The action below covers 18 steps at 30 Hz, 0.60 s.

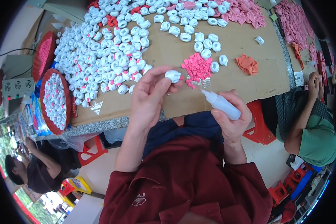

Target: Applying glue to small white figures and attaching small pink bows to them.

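While in right hand (235,126), bottle (223,105) aslant.

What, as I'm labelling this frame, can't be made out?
Head view:
Held piece: underside, hidden by itself and the left hand.
Bottle: far side, hidden by itself and the right hand.
Pink bits: single shapes, too small.
White pile: far end, cut off by upper edge.
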Available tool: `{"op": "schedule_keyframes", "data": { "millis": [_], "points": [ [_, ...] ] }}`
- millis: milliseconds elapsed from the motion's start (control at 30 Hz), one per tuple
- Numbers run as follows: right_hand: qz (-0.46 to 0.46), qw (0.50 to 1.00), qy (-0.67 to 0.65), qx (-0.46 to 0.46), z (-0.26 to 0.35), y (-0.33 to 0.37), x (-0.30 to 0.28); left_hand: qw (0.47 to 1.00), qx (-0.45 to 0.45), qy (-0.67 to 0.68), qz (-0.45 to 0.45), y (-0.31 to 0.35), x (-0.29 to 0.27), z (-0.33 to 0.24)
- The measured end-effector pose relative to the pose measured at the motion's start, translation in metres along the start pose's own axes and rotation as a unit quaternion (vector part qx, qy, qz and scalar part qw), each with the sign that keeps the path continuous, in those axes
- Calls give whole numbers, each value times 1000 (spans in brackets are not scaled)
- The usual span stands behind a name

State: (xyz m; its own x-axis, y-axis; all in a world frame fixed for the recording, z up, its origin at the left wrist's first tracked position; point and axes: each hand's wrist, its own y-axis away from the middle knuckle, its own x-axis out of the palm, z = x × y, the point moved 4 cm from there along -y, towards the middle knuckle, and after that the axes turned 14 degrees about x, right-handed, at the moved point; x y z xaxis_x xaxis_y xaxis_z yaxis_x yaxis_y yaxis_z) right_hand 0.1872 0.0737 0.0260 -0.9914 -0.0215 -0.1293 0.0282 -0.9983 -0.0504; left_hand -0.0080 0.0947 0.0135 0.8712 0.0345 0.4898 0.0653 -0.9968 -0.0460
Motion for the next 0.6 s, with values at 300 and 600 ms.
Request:
{"op": "schedule_keyframes", "data": {
  "millis": [300, 600],
  "points": [
    [20, 998, 7, 62, -2, 3, 9, 992, -39, 114, -46, 35, -15, 17],
    [27, 997, 8, 71, -2, 6, 10, 990, -40, 121, -56, 36, -12, 18]
  ]
}}
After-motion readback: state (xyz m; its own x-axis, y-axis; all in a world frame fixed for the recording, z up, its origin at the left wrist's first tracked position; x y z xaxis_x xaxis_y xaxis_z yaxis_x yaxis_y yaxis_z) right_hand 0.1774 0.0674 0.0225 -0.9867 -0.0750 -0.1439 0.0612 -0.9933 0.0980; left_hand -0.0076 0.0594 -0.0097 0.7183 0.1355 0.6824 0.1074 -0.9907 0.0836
